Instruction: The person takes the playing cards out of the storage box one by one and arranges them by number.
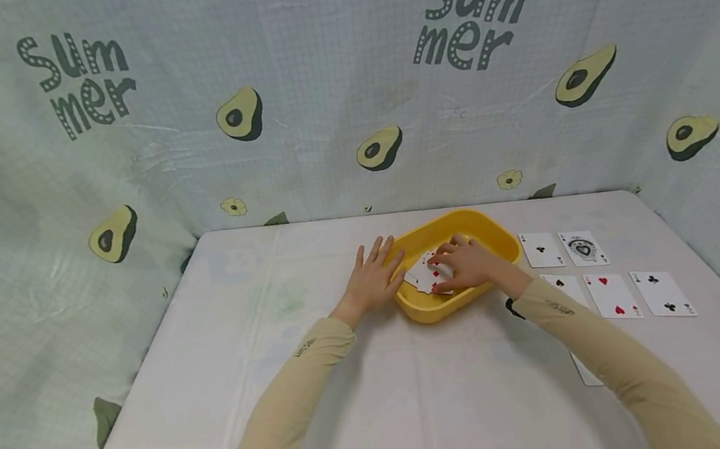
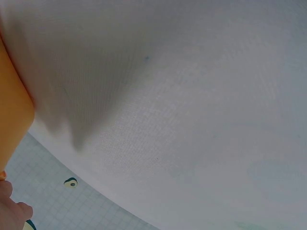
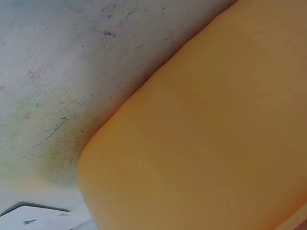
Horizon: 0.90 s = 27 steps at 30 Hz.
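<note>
Now, left hand [image 1: 373, 278]: flat, fingers straight, against yellow tray [image 1: 472, 226] rim.
Right hand [image 1: 471, 264]: inside tray, fingers curled on playing cards [image 1: 425, 275].

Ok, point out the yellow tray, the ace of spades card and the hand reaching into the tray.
yellow tray [image 1: 472, 223]: head view, on its far rim.
ace of spades card [image 1: 583, 248]: head view, on the spade emblem.
right hand [image 1: 467, 264]: head view, on the back of the hand.

Both arms wear long, close-fitting tan sleeves reaching to the wrists. Left sleeve [image 1: 287, 390]: small dark printed marking near the cuff. Right sleeve [image 1: 601, 343]: similar small dark marking near the cuff. Both hands bare, no gloves.
</note>
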Available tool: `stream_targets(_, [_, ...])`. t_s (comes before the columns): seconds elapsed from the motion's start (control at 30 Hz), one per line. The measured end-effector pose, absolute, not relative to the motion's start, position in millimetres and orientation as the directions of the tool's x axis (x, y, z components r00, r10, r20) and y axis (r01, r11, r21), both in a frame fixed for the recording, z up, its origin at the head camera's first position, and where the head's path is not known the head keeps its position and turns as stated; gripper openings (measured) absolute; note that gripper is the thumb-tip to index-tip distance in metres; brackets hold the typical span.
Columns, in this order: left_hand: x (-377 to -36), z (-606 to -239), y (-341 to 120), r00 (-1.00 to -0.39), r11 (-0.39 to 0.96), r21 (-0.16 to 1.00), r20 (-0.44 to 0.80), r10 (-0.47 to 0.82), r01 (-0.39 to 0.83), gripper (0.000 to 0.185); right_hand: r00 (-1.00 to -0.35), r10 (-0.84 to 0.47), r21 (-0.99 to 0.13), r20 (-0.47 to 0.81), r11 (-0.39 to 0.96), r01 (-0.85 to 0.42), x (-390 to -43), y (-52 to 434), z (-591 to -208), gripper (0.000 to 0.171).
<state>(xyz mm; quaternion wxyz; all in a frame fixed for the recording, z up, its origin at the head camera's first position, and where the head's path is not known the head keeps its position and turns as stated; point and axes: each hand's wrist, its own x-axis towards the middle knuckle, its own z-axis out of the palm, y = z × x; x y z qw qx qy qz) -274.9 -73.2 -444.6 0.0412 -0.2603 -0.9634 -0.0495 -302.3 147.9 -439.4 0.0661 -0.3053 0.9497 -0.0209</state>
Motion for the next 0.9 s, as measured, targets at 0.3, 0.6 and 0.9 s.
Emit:
stream_targets(0.3, [-274.7,-444.3,-73.8,-0.861,0.860,0.073,0.110,0.496,0.505,0.048,-0.815,-0.548,-0.108,-0.191,0.837,-0.537,-301.8,145.2,-438.6,0.069])
stream_targets(0.6, [-274.6,-444.9,-74.2,-0.858,0.858,0.074,0.120,0.499,0.509,0.048,-0.812,-0.546,-0.098,-0.206,0.837,-0.538,-304.9,148.2,-442.6,0.062])
stream_targets(0.9, [-274.3,-444.8,-73.9,-0.862,0.859,0.083,0.109,0.496,0.505,0.048,-0.824,-0.535,-0.131,-0.189,0.845,-0.518,-307.7,149.4,-445.1,0.064])
